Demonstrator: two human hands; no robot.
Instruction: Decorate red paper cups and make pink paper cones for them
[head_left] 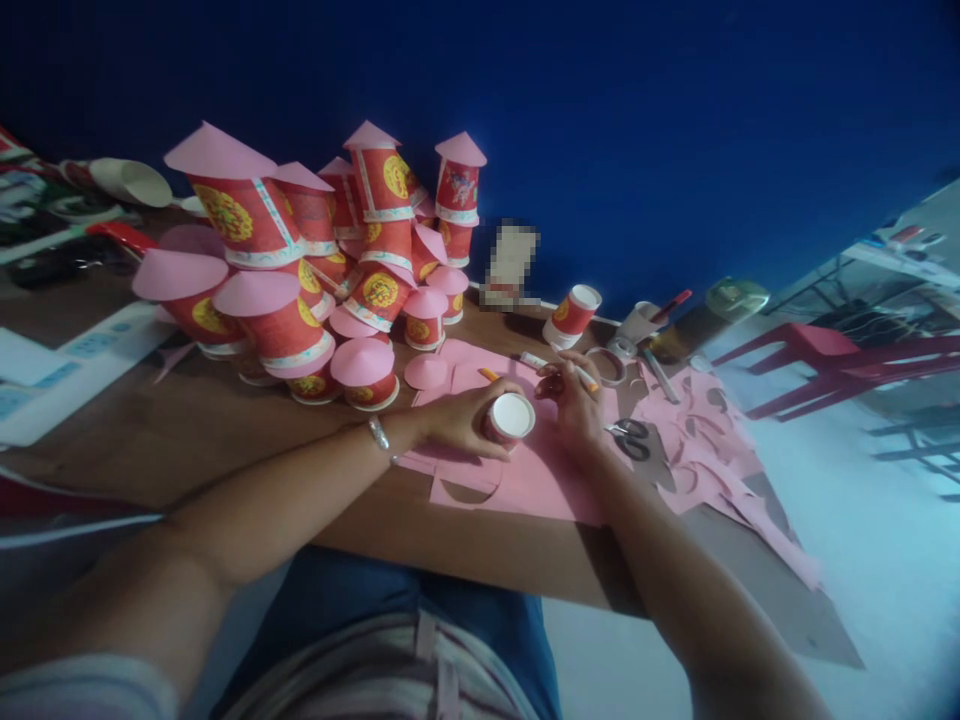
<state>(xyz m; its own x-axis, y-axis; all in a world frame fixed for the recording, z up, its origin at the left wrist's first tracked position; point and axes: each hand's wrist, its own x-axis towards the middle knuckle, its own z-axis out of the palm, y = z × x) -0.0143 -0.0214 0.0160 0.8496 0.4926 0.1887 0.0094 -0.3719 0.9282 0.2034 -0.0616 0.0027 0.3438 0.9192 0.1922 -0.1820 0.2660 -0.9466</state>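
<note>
My left hand [472, 415] is wrapped round a red paper cup [512, 416], whose white round end faces up towards me. My right hand [576, 405] sits just to the right of it, fingers closed on a slim pen-like stick [586, 380] with an orange end; its exact kind is unclear. Beneath both hands lie sheets of pink paper [555, 485], one with a round piece cut out. Scissors [634, 438] with dark handles rest beside my right wrist. A small pink cone [426, 372] is beyond my left hand.
Stacked red cups with pink cone tops [375, 290] fill the table's left side. Another red cup [574, 315], a tape roll [606, 366] and a bottle [712, 315] stand at the back. Pink scraps [705, 440] cover the right corner; a red plastic chair [817, 360] is beyond.
</note>
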